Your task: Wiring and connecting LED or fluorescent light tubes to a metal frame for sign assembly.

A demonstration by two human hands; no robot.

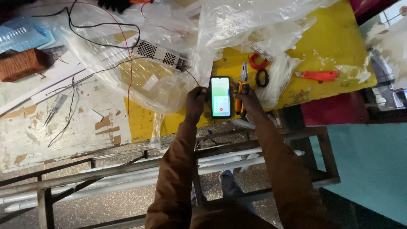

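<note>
At desk edge, centre of view: left hand (196, 101) and right hand (247, 99) flank a smartphone (221, 96) w/ lit screen, lying flat on the yellow desk (330, 42), near its front edge. Left grip: fingers curled at phone's left side, also seems to pinch a thin black wire (193, 77); can't tell how firmly. Right grip: closed round orange-handled pliers (242, 87), jaws pointing away, hand touching phone's right edge.

Handling, as judged: phone is rigid, slim, smooth glass face, so prob. slippery and fragile; best taken by its long side edges, not the screen. Pliers stiff and heavier; hold by the handles.

Surface: yellow top, scuffed, much covered by crumpled clear plastic sheet (237, 25). Perforated metal box (159, 54) w/ red and black leads under the plastic, red ring and black ring (262, 77) beside pliers, orange utility knife (318, 76) farther right. White chipped board (63, 127) to left. Below: metal frame holding long white tubes (127, 178), speckled floor.
</note>
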